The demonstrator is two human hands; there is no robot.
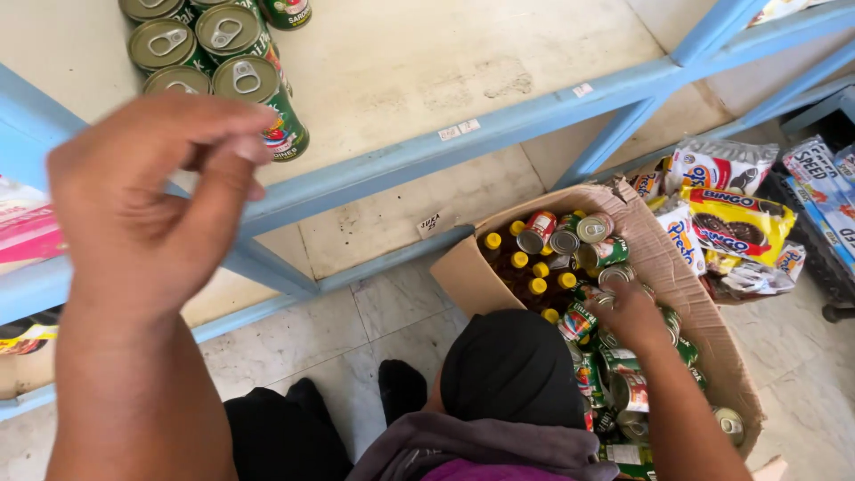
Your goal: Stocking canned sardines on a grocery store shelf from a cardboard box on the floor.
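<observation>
Left hand (151,205) empty beside shelf cans (214,49); right hand (634,316) on boxed cans (614,356).

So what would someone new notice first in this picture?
The raised left hand, empty, fingers pinched, fills the left foreground below green ring-pull tin cans on the blue-framed shelf. At lower right, the right hand reaches into a torn brown cardboard box of cans and yellow-capped bottles.

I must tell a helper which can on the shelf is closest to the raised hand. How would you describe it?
Find the blue-framed shelf, then the cluster of cans at its upper left. The front can, nearest the left hand, leans outward, showing its green label; its neighbours show mainly lids.
</observation>
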